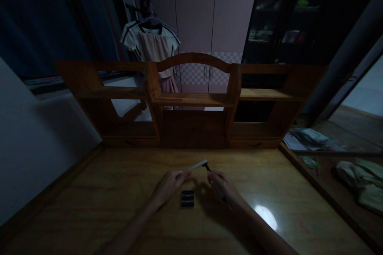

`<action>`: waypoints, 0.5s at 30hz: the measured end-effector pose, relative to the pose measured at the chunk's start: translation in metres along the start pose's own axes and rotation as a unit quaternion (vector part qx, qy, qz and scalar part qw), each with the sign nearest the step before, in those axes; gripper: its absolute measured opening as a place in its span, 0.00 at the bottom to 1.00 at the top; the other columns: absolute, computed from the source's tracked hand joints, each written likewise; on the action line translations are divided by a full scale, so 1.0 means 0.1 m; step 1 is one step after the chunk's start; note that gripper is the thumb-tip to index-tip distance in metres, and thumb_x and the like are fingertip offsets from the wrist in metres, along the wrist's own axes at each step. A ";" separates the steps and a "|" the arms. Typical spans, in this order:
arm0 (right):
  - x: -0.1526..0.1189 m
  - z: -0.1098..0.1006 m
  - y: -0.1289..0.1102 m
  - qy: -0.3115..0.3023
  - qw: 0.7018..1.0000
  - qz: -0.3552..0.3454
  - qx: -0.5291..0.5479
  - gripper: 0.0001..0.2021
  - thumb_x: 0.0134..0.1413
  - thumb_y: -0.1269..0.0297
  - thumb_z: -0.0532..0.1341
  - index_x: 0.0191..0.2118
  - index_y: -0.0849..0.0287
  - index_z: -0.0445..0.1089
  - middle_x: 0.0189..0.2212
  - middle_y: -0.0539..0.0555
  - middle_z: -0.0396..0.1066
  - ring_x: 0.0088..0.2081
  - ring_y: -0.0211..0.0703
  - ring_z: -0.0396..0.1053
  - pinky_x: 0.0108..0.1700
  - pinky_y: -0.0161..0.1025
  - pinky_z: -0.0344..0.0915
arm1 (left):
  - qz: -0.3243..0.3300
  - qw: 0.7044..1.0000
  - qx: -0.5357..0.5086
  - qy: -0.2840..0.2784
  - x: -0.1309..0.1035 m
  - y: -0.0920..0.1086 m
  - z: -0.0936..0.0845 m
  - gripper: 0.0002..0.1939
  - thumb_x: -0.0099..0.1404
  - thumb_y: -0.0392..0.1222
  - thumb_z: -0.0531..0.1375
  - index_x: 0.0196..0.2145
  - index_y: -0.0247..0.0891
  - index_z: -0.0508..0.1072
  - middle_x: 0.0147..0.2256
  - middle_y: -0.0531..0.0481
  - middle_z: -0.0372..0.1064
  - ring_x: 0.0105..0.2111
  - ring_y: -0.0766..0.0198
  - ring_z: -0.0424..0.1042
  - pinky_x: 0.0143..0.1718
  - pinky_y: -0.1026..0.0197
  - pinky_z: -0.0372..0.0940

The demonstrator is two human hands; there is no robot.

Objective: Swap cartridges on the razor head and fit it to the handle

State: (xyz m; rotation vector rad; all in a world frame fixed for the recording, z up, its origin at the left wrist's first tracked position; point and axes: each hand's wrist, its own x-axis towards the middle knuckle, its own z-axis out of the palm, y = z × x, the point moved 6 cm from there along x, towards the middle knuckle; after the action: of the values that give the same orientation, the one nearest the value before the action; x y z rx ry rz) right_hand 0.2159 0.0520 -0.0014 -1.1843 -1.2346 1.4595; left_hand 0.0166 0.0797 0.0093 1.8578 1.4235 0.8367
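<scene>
My left hand [170,185] is closed on a thin pale stick [196,165] that points up and to the right. In my right hand [225,188] is a razor [208,167] with a dark neck and a long handle; its lower end shows below my fingers. The razor's small dark head meets the far end of the stick; whether they touch or only overlap, I cannot tell. Below and between my hands, a small pack of dark razor cartridges [187,198] lies on the wooden desk [134,191]. The dim light hides finer detail.
A wooden shelf unit [193,99] stands along the desk's back edge. To the left is a pale wall [38,139]. Clothes on a hanger [152,40] hang behind the shelf. Folded cloth [362,183] and papers [311,137] lie beyond the desk's right edge.
</scene>
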 end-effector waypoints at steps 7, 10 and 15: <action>0.01 -0.03 -0.01 0.010 1.000 0.010 0.001 0.18 0.52 0.47 0.58 0.25 0.59 0.63 0.15 0.46 0.53 0.16 0.34 0.50 0.17 0.32 0.45 | -0.004 1.000 -0.005 0.011 -0.01 0.03 0.00 0.29 0.61 0.62 0.49 0.26 0.33 0.75 0.23 0.50 0.67 0.27 0.61 0.64 0.28 0.64 0.56; 0.00 -0.02 -0.03 0.004 1.000 0.009 0.007 0.18 0.53 0.48 0.58 0.25 0.59 0.63 0.15 0.46 0.53 0.16 0.34 0.50 0.17 0.32 0.44 | 0.002 1.000 -0.002 -0.009 -0.03 0.02 0.03 0.29 0.62 0.62 0.49 0.26 0.33 0.75 0.23 0.50 0.67 0.26 0.61 0.64 0.28 0.64 0.56; 0.00 -0.03 -0.01 -0.003 1.000 0.019 0.013 0.17 0.53 0.49 0.58 0.26 0.59 0.64 0.15 0.46 0.54 0.16 0.34 0.52 0.17 0.32 0.44 | -0.005 1.000 0.004 0.002 -0.01 -0.01 0.02 0.28 0.63 0.61 0.49 0.31 0.34 0.77 0.25 0.49 0.70 0.28 0.60 0.67 0.30 0.64 0.56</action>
State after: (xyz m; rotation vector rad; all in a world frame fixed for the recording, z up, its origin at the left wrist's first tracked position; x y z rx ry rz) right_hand 0.2187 0.0521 -0.0005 -1.1935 -1.2000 1.5029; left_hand 0.0173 0.0786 0.0069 1.8550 1.4403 0.8316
